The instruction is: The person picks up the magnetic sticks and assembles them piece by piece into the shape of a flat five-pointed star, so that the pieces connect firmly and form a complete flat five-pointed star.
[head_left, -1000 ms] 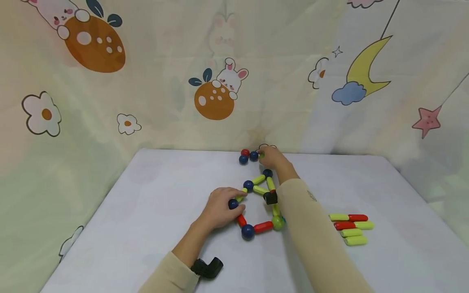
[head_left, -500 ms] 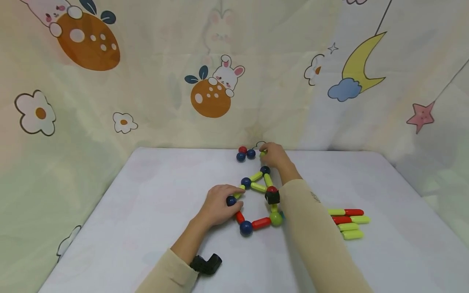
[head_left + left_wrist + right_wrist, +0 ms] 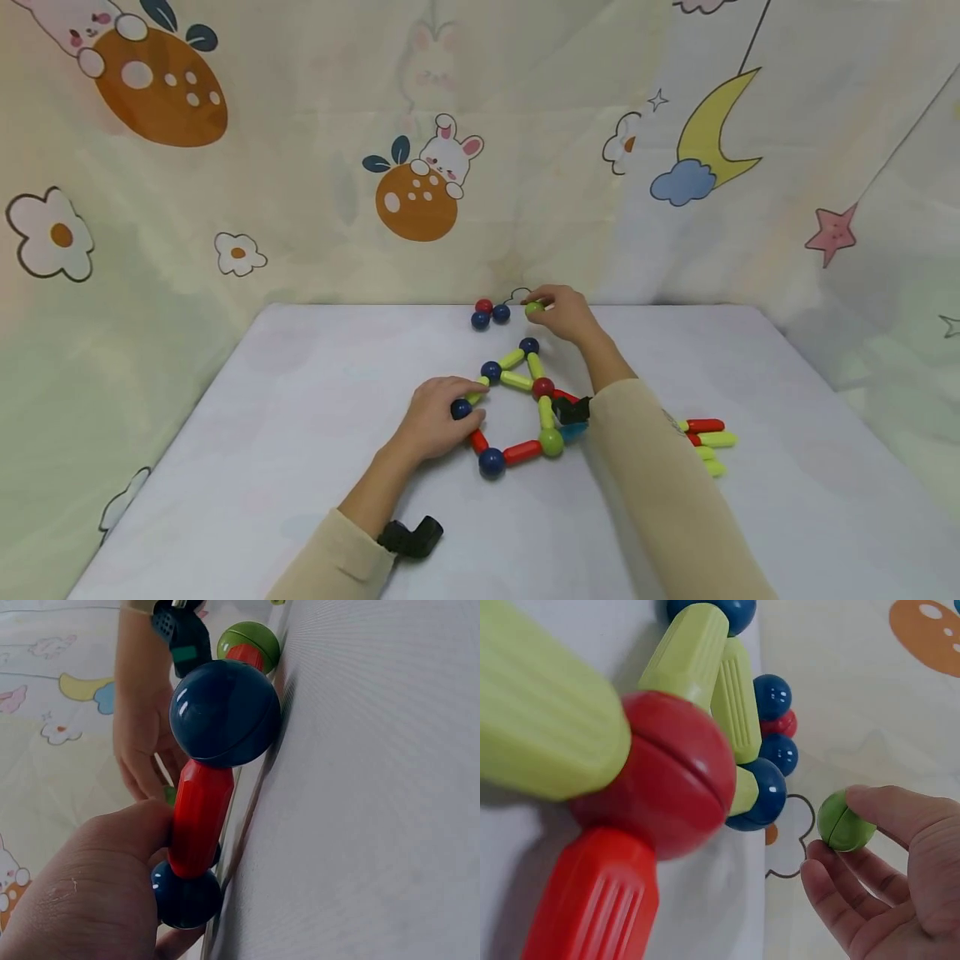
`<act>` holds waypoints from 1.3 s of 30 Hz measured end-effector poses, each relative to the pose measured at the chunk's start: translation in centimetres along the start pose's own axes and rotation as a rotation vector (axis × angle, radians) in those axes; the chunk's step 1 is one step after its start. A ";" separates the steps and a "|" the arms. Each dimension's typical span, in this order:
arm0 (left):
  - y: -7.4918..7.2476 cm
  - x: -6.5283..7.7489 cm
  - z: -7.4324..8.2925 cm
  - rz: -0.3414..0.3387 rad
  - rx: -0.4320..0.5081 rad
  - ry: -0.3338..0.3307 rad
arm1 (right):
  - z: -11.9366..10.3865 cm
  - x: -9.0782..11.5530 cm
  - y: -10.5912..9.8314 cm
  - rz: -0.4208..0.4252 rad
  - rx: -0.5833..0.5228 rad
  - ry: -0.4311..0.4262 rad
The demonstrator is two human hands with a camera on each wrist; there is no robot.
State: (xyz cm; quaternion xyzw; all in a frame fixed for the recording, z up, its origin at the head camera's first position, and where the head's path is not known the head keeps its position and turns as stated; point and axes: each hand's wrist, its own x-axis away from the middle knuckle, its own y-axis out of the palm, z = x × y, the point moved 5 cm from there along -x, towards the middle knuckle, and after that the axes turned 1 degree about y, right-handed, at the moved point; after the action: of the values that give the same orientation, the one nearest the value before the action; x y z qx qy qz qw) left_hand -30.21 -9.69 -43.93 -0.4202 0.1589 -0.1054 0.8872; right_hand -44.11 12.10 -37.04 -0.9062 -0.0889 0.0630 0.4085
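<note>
My left hand point(image 3: 438, 421) holds a blue ball point(image 3: 461, 409) between thumb and fingers, at the left corner of a shape made of magnetic balls and rods. In the left wrist view the thumb lies along a red rod point(image 3: 201, 817) joined to that ball. At the far edge of the table, my right hand point(image 3: 564, 312) pinches a loose green ball point(image 3: 846, 821) between thumb and fingertips. The shape is a ring of rods with a triangle at its far side; a red ball point(image 3: 543, 388) joins the two. A green ball point(image 3: 551, 442) forms its near right corner.
Two blue balls point(image 3: 501, 313) and a red ball point(image 3: 483, 307) lie together at the table's back edge. Several yellow-green and red rods point(image 3: 708, 439) lie right of my right sleeve. A blue piece point(image 3: 573, 431) shows beside the shape. A patterned cloth hangs behind.
My right hand has drawn the green ball to the right, away from the loose balls. My right forearm shifted right, uncovering the shape's red ball. My left hand keeps its hold.
</note>
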 end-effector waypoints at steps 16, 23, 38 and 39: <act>-0.5 0.6 -0.4 0.007 -0.009 -0.038 | 0.9 4.2 -0.8 0.013 -0.170 0.003; -0.3 0.6 -0.4 0.001 -0.003 -0.036 | 1.3 6.0 -1.1 -0.007 -0.210 0.025; -0.1 0.2 0.2 -0.004 0.016 -0.029 | 2.9 9.2 -1.2 0.002 -0.197 0.016; -0.1 0.1 0.2 -0.004 0.016 -0.028 | 2.9 9.4 -1.3 0.005 -0.192 0.019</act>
State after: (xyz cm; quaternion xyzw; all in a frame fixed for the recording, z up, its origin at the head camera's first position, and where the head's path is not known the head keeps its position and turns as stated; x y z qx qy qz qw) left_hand -30.01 -9.64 -43.73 -0.4148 0.1449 -0.1027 0.8924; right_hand -35.66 17.07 -38.40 -0.9419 -0.0886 0.0464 0.3205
